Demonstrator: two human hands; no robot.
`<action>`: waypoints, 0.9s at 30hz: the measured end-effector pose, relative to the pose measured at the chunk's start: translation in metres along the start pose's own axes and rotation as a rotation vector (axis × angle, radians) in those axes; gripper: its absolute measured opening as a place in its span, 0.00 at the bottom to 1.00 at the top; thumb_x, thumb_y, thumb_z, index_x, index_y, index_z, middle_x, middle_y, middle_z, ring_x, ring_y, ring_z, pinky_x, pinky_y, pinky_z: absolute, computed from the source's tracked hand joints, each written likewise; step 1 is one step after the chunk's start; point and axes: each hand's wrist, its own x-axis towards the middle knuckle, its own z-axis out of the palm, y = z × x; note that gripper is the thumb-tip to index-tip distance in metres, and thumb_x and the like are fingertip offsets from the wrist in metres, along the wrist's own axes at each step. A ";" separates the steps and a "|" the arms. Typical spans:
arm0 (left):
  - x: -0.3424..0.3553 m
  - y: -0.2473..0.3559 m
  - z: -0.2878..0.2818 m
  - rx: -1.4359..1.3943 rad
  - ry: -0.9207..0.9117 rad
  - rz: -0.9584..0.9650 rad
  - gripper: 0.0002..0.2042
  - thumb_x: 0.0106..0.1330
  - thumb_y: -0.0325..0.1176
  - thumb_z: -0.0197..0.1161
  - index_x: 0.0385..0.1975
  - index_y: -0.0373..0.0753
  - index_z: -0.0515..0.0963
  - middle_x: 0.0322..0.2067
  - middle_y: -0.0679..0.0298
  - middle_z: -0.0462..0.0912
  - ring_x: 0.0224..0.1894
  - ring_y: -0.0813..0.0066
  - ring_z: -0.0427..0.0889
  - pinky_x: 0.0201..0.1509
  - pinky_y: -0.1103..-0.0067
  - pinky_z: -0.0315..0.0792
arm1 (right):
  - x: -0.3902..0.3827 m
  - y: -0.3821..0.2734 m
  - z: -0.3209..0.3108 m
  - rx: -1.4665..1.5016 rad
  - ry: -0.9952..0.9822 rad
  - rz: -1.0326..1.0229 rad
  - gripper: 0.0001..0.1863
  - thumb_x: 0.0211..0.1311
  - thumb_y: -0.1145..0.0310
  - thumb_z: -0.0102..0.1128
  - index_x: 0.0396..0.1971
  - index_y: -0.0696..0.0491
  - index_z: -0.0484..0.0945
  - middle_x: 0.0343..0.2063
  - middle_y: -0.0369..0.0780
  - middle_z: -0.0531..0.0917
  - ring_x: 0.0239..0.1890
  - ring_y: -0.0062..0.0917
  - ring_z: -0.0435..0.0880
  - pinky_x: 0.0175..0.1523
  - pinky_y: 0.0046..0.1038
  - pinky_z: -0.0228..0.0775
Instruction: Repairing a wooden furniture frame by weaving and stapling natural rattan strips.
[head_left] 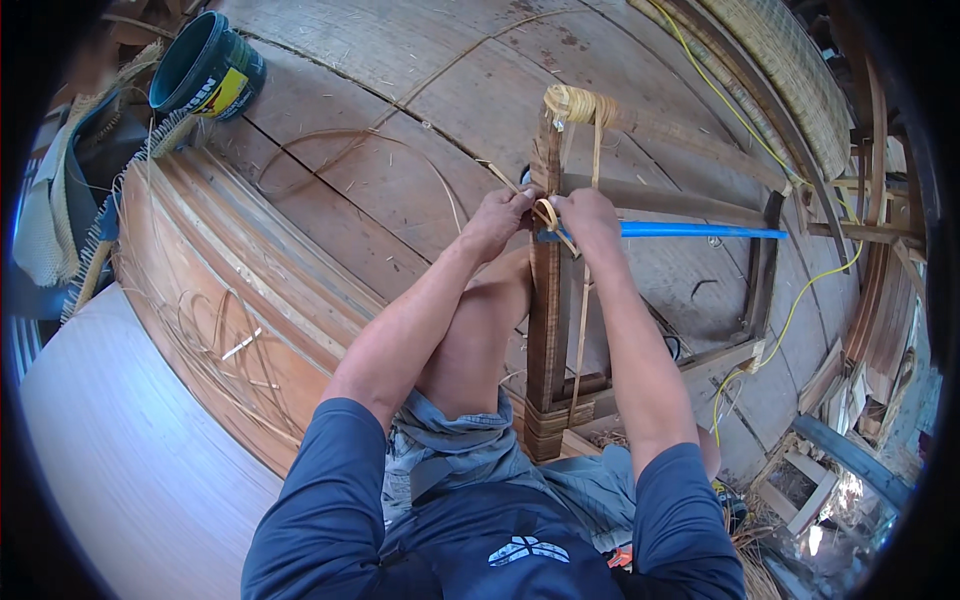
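Observation:
Both my hands work at the side post (545, 330) of a dark wooden frame that lies in front of me. A thin tan rattan strip (566, 241) makes a small loop there. My left hand (497, 220) is closed on the strip at the left of the post, fingertips pinched. On the other side, my right hand (590, 217) is closed too, its curled fingers at the loop. A blue rod (700, 231) runs across the frame from just under my right hand. Wrapped rattan (580, 103) covers the frame's far corner; its near corner is bound as well.
To my left stands a stack of curved wooden boards (230, 290) with loose strips on it. Behind it sits a dark green bucket (205, 75). A yellow cord (812, 288) winds along the right, near woven panels (790, 80) and wood scraps (800, 490).

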 end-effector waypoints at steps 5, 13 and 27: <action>0.003 -0.002 0.000 -0.010 0.008 0.008 0.16 0.68 0.37 0.48 0.46 0.31 0.72 0.38 0.60 0.78 0.41 0.73 0.76 0.50 0.76 0.69 | 0.010 -0.022 -0.005 -0.205 -0.065 0.033 0.16 0.53 0.61 0.54 0.32 0.59 0.80 0.35 0.52 0.80 0.42 0.41 0.79 0.45 0.35 0.71; -0.001 -0.003 0.003 0.032 0.104 0.047 0.17 0.67 0.40 0.49 0.45 0.31 0.73 0.38 0.61 0.78 0.38 0.76 0.76 0.45 0.79 0.69 | 0.013 -0.013 0.003 0.010 -0.031 0.073 0.13 0.49 0.66 0.53 0.30 0.57 0.80 0.31 0.51 0.80 0.38 0.43 0.80 0.43 0.36 0.71; 0.014 -0.018 -0.005 0.378 0.312 0.037 0.18 0.64 0.41 0.52 0.33 0.28 0.77 0.28 0.57 0.79 0.31 0.75 0.77 0.33 0.79 0.71 | -0.028 0.069 0.028 0.786 0.701 0.274 0.08 0.50 0.73 0.54 0.19 0.62 0.72 0.12 0.40 0.72 0.17 0.21 0.72 0.25 0.26 0.62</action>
